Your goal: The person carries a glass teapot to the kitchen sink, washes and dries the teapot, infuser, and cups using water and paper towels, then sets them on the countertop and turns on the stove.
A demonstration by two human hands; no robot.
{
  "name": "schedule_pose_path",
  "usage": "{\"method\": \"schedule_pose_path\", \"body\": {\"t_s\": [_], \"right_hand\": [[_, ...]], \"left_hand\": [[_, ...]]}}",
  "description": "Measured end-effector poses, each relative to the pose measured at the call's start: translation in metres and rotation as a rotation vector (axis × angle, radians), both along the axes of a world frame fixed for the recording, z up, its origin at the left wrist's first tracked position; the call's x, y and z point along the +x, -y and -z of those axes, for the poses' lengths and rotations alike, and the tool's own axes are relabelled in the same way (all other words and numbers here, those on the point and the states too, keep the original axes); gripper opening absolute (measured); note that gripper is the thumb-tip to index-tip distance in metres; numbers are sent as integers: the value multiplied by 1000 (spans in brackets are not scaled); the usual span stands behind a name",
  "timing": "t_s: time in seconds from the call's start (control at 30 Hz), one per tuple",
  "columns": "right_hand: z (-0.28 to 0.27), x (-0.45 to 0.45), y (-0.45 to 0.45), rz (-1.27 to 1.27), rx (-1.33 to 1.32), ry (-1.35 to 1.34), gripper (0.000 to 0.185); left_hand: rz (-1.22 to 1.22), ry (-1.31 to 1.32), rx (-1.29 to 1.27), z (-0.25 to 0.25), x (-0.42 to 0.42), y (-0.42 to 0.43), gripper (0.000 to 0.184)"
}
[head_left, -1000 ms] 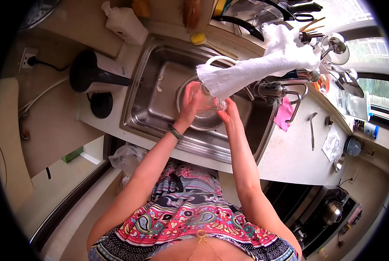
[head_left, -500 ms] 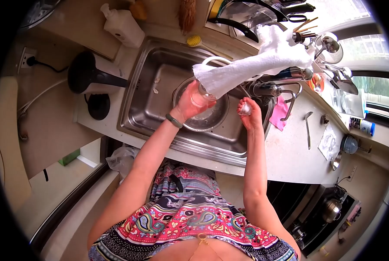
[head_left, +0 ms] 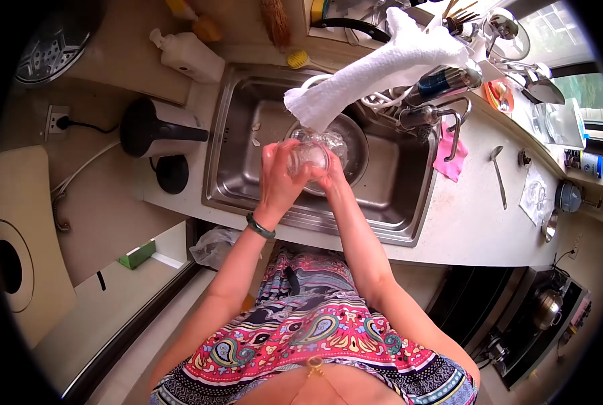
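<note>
Over the sink (head_left: 399,172), both hands are closed around a clear glass vessel, perhaps a jar or cup (head_left: 307,159). My left hand (head_left: 280,177) wraps its left side, with a dark bracelet at the wrist. On the other side my right hand (head_left: 330,177) presses close against it, its fingers partly hidden. Just beneath and behind the hands sits a round metal basin (head_left: 361,152) inside the sink, with clear, shiny water or bubbles showing in it. A white cloth (head_left: 362,75) hangs above the basin, draped over the faucet area.
Right of the sink lie a pink cloth (head_left: 448,156) and a ladle (head_left: 498,177) on the counter. A white pump bottle (head_left: 192,57) and a yellow brush (head_left: 297,59) stand behind the sink. To its left is a black-and-white kettle-like appliance (head_left: 156,128).
My right hand has moved left from the sink's right side, where it held a small shiny thing, to the glass. My left hand still holds the glass, lower and nearer me.
</note>
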State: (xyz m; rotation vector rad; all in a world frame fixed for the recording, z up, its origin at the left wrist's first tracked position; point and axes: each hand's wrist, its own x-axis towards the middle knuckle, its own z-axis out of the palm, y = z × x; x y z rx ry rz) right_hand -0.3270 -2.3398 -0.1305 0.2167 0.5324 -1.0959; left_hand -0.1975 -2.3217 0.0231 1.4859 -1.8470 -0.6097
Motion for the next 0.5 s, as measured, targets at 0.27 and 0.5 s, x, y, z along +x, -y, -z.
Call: {"method": "schedule_pose_path", "body": {"t_s": [0.27,0.5], "right_hand": [[-1,-10,9,-158,-107,-105,26],[-31,-58,13,-164,-61,-843,6]], "left_hand": [[-152,38,-116,-23,34,-5,43],[-82,41,-196,-36,38,-5,42]]}}
